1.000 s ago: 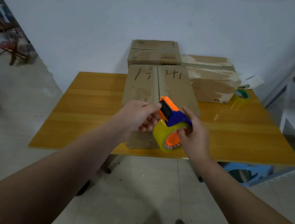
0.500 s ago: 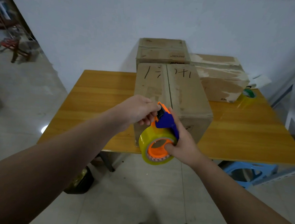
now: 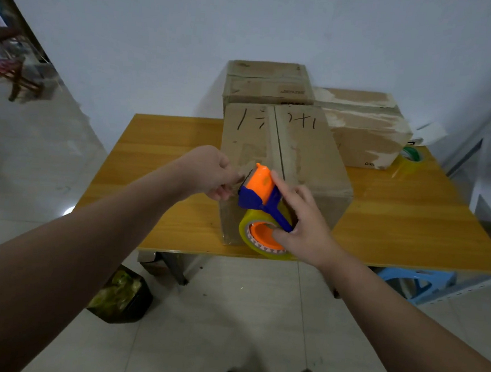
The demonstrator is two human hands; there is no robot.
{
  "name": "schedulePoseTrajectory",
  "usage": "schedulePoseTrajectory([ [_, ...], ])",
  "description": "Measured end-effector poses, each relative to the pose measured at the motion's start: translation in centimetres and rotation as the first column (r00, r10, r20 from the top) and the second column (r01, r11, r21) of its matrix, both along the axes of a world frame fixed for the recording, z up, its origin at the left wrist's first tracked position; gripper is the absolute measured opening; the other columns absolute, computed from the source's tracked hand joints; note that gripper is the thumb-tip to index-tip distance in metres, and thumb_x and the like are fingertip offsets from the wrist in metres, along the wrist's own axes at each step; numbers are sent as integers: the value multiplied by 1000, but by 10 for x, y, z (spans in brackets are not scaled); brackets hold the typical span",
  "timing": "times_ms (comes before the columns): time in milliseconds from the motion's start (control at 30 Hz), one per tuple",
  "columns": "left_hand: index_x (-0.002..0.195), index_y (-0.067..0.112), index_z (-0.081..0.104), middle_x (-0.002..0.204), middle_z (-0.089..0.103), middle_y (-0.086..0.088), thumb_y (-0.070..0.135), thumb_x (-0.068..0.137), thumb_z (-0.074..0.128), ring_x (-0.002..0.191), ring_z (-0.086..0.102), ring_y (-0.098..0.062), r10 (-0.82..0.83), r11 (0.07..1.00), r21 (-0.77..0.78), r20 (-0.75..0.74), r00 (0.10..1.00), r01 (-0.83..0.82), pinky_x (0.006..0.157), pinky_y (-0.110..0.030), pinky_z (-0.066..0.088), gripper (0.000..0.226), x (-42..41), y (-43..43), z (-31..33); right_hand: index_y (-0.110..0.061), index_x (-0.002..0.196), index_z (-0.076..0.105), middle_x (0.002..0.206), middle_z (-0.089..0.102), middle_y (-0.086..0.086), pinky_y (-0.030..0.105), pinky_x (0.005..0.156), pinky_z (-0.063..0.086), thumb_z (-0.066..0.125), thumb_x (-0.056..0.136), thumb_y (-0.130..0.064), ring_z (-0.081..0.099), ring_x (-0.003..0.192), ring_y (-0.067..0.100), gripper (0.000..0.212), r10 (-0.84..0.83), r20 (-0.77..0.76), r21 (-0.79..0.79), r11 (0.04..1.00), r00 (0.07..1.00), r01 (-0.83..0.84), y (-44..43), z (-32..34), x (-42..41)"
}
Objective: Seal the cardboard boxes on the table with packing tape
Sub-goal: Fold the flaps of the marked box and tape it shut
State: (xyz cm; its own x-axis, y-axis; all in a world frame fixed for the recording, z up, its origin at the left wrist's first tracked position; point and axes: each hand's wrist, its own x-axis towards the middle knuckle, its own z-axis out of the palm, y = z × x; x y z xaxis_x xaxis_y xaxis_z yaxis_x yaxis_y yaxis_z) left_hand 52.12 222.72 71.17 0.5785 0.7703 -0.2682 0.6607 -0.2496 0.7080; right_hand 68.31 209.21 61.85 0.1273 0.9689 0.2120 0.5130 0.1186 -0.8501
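The right hand (image 3: 308, 229), gripping the tape dispenser (image 3: 263, 190), has brought it up to the front box (image 3: 305, 161) while the left hand (image 3: 210, 172) pinches its tape end (image 3: 239, 183), so sealing can probably start.

Three cardboard boxes on a yellow-wood counter (image 3: 167, 150) set against the wall.
The front box (image 3: 287, 159), black scrawl across its closed flaps, stands close to the near edge, about midway along. A second box (image 3: 268, 83) rises right behind it at the wall, its base hidden. A third box (image 3: 366, 130), its skin torn in whitish patches, lies to the right, further back. Just beside its right end sits a roll of tape (image 3: 412, 156) with a green core, and a white sheet (image 3: 430, 131) lies beyond, at the far corner.
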Motion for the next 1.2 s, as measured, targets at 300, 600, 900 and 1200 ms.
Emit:
schedulePoseTrajectory([
  [300,84,4,56,62,68,-6,19,81,72,52,62,-6,142,953,-286,121,982,-103,49,-17,48,22,-13,12,-15,-64,136,16,110,30,-14,30,72,55,73,75,-15,50,98,7,98,-43,175,26,999,984,39,1,5,2],
  [600,82,9,73,72,72,-4,20,83,70,51,55,-2,50,971,-236,77,996,-30,43,-14,41,11,-21,13,-19,-60,136,17,115,33,-10,34,77,54,74,76,-16,45,102,8,94,-44,258,30,999,965,37,-1,10,3],
  [900,75,11,66,58,64,5,21,87,66,46,38,-7,127,976,-195,123,984,-102,40,-16,29,15,-24,8,-33,-60,138,10,118,31,-9,28,80,51,70,80,-43,44,102,7,86,93,476,-69,995,874,-69,2,26,9],
  [1200,81,9,62,79,63,-7,29,91,62,54,33,-14,374,917,-210,155,914,-340,46,-27,31,22,-73,24,-64,-52,145,11,116,37,-5,20,58,28,56,85,-57,41,82,9,76,130,845,-222,968,519,119,0,46,51],
])
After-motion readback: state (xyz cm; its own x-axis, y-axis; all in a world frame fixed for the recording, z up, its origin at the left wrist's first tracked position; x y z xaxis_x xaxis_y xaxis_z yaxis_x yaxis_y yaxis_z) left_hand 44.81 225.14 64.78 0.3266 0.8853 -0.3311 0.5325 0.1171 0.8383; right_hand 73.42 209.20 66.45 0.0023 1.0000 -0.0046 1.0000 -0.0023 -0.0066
